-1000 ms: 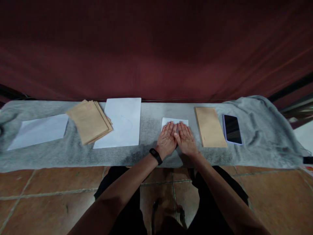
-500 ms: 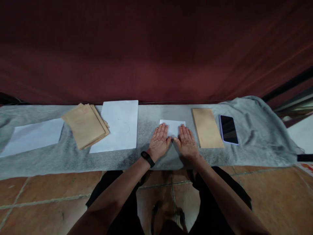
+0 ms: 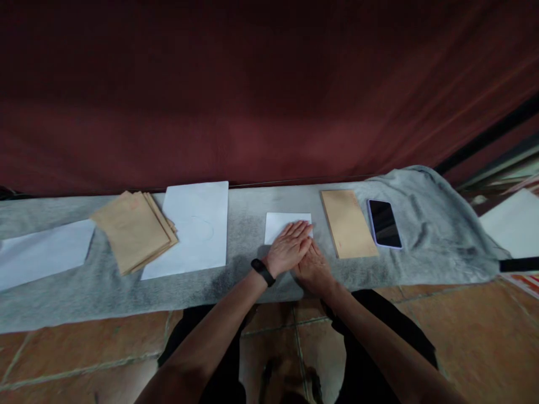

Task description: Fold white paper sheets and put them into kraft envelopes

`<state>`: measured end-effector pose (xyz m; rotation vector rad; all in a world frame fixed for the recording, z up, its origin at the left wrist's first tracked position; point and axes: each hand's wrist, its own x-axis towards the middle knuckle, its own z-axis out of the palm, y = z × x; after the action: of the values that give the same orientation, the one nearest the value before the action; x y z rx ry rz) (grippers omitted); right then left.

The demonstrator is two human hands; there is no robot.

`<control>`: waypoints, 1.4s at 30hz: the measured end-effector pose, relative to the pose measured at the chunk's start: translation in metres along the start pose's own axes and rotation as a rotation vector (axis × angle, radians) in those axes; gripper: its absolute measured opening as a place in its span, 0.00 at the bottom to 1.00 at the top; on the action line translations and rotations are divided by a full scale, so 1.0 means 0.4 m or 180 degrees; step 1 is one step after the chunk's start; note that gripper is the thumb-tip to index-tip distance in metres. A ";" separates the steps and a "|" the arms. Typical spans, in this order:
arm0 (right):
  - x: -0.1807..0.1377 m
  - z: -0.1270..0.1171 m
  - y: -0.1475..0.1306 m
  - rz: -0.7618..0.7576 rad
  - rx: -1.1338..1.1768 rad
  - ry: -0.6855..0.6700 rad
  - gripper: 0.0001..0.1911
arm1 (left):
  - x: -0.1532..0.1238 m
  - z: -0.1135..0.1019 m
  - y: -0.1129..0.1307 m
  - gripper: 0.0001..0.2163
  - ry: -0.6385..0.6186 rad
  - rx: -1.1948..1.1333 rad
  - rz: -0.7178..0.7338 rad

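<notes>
A small piece of folded white paper (image 3: 277, 224) lies on the grey cloth in front of me. My left hand (image 3: 288, 247), with a black band on its wrist, is flat with fingers stretched out, resting across the paper's right part and over the fingers of my right hand. My right hand (image 3: 315, 269) lies flat at the paper's lower right corner. Its fingertips are partly hidden beneath the left hand. Right of the hands is a stack of brown envelopes (image 3: 348, 223).
A phone (image 3: 384, 224) lies right of the envelopes. To the left are a large white sheet (image 3: 202, 230), a fanned pile of brown envelopes (image 3: 137, 230) overlapping it, and another white sheet (image 3: 46, 252). Grey cloth (image 3: 248, 224) covers the narrow table; a dark red curtain (image 3: 252, 146) hangs behind.
My left hand has slid right across the paper onto my right hand. Both hands were apart before, flat on either side of the paper. The view has shifted slightly.
</notes>
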<state>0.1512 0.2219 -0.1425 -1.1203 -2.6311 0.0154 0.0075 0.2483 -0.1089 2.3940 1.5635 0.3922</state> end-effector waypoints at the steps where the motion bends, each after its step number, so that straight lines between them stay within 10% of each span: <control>1: -0.004 -0.002 -0.003 -0.0070 -0.0025 -0.0043 0.28 | 0.008 0.004 0.002 0.25 -0.0048 -0.0007 0.0023; 28: -0.051 -0.046 0.019 0.0463 0.0010 -0.0109 0.29 | -0.014 0.030 -0.048 0.27 0.0377 0.0798 -0.0700; 42: 0.089 -0.015 0.029 0.0679 0.0386 -0.0081 0.32 | -0.032 0.034 -0.041 0.28 0.0223 0.0779 -0.0361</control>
<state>0.1374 0.2548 -0.1290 -1.3589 -2.4818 0.2304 -0.0066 0.2421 -0.1285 2.4754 1.8660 0.2784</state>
